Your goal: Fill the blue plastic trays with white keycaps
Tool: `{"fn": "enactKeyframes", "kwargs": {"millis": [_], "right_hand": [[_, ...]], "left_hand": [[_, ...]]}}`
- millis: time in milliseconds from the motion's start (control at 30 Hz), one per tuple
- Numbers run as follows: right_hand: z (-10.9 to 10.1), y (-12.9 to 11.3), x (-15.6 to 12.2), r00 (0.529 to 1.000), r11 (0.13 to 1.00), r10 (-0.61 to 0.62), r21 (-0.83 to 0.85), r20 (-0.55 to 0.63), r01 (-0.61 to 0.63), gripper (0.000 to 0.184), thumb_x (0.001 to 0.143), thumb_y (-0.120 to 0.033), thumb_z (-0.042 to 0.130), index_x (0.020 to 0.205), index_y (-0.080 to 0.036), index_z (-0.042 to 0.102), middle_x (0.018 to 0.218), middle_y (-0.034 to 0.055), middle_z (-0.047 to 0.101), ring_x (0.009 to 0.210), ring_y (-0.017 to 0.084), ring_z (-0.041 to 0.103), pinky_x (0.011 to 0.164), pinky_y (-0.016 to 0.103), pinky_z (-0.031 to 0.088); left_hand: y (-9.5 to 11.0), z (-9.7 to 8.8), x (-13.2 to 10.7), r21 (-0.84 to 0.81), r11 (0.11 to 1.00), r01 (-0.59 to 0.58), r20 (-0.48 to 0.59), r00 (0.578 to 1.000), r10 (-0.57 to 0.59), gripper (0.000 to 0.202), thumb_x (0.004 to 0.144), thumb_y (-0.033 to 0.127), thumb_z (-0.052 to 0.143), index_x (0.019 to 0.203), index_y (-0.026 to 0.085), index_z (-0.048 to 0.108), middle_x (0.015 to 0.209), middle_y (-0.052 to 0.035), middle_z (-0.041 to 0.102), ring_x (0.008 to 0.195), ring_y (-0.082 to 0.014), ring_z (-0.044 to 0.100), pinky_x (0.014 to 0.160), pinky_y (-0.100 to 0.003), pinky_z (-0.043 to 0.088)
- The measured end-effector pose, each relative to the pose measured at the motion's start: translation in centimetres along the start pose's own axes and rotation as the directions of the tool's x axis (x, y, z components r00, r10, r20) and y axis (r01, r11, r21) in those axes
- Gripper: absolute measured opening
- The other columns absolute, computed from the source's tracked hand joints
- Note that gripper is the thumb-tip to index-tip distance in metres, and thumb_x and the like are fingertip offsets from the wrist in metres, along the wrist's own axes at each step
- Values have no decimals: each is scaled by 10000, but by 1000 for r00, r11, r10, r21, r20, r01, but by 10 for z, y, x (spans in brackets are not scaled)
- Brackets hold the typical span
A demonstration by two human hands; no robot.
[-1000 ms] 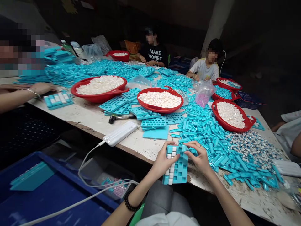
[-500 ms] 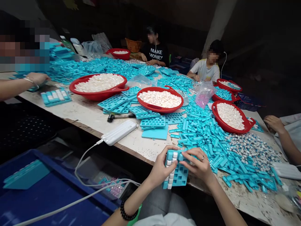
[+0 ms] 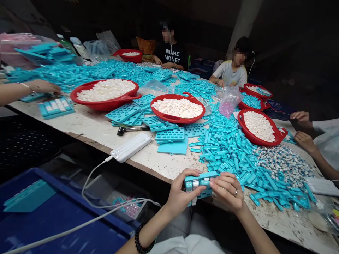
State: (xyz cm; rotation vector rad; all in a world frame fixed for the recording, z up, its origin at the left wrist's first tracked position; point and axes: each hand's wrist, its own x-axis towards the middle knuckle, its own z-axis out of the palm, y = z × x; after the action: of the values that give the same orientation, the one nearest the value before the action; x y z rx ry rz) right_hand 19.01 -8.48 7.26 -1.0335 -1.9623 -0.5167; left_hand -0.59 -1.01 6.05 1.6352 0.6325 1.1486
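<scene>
**Head view.** Change from the prior frame: the turquoise plastic tray (image 3: 199, 185) is turned crosswise and tipped, its long edge now facing up, where it stood lengthwise before. A co-worker's two hands (image 3: 300, 123) now show at the right edge, one more than before.

**Surface and room:** Scuffed white work table (image 3: 87, 128). On it are four large red basins of white pieces, the nearest (image 3: 169, 120) at centre; scattered turquoise bars (image 3: 227, 148); a heap of silver-wrapped pieces (image 3: 283, 165); a black-headed mallet (image 3: 129, 129); a white power bank (image 3: 131, 147) with a white cable (image 3: 92, 183); and a plastic bag of pink pieces (image 3: 227, 106). A blue crate (image 3: 26, 211) sits below the table edge, at left. Two seated co-workers, one in a black printed T-shirt (image 3: 171, 53), one in a pale T-shirt (image 3: 230, 74), face the table.

**Hands:** Close together, both on the tray, which is held just above the table's near edge. The left hand (image 3: 182, 194), with a beaded bracelet (image 3: 141, 240), grips its left end. The right hand (image 3: 226, 192), with a ring (image 3: 235, 192), pinches its right end. White pieces (image 3: 195, 187) sit in the tray's slots.
</scene>
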Motion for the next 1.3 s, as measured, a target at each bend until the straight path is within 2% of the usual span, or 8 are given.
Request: {"fn": "enactKeyframes", "kwargs": {"millis": [267,700,900,967,1000,1100,1167,1300], "right_hand": [[4,-4,6,994,998,67,5,-81,-66,416,957,-101,590,1343,-259,611,990,12,787,821,164,702,870,358,542],[2,-3,9,993,992,120,34,5,-120,448,957,-122,615,1371,-292,595,1041,17,775,864,213,639,820,403,493],[9,-8,4,961,955,274,128,-26,-269,386,904,-128,657,1205,-363,709,1222,58,682,1032,247,634,864,432,539],[14,-11,1,912,882,409,249,15,-399,374,881,-202,696,1226,-346,700,1299,78,639,1113,283,633,905,463,556],[17,-12,-1,865,808,499,331,56,-488,428,873,-247,714,1289,-329,661,1312,91,637,1127,294,643,910,464,570],[25,-13,-5,662,472,705,530,253,-705,574,844,-344,762,1384,-260,585,1269,121,681,1084,295,695,874,396,612],[27,-14,-3,568,310,740,567,360,-763,499,807,-371,799,1270,-235,671,1182,121,725,1015,288,725,828,342,624],[26,-20,6,470,182,792,583,390,-792,365,752,-422,832,1038,-213,743,981,100,764,876,268,742,747,291,621]], "left_hand": [[-6,-2,2,-68,997,46,45,998,-43,387,736,346,864,1017,220,630,1036,-44,688,1026,-227,662,907,-314,528],[-4,-2,1,-64,997,42,35,999,-40,301,797,247,802,1040,236,626,1029,-20,687,981,-188,670,866,-266,516],[-1,-2,1,-62,995,83,0,997,-83,236,822,266,766,1012,226,631,993,-20,697,922,-180,677,806,-248,528],[-2,-3,-1,-71,993,93,-6,996,-93,246,811,279,773,1004,223,632,983,-22,702,901,-180,679,793,-246,529],[-2,-3,-1,-71,993,90,-1,996,-91,250,806,284,777,1000,221,633,982,-25,704,907,-184,678,800,-250,528],[-6,-3,-3,-78,993,85,21,996,-83,259,803,314,775,995,213,634,981,-35,704,877,-185,669,778,-250,519],[-6,-3,-3,-98,989,111,37,993,-108,272,809,347,766,999,209,626,951,-35,696,812,-172,653,722,-243,507],[1,-3,-2,-94,976,199,58,979,-194,358,812,370,758,1090,217,592,982,-32,674,832,-179,638,752,-260,494]]}}
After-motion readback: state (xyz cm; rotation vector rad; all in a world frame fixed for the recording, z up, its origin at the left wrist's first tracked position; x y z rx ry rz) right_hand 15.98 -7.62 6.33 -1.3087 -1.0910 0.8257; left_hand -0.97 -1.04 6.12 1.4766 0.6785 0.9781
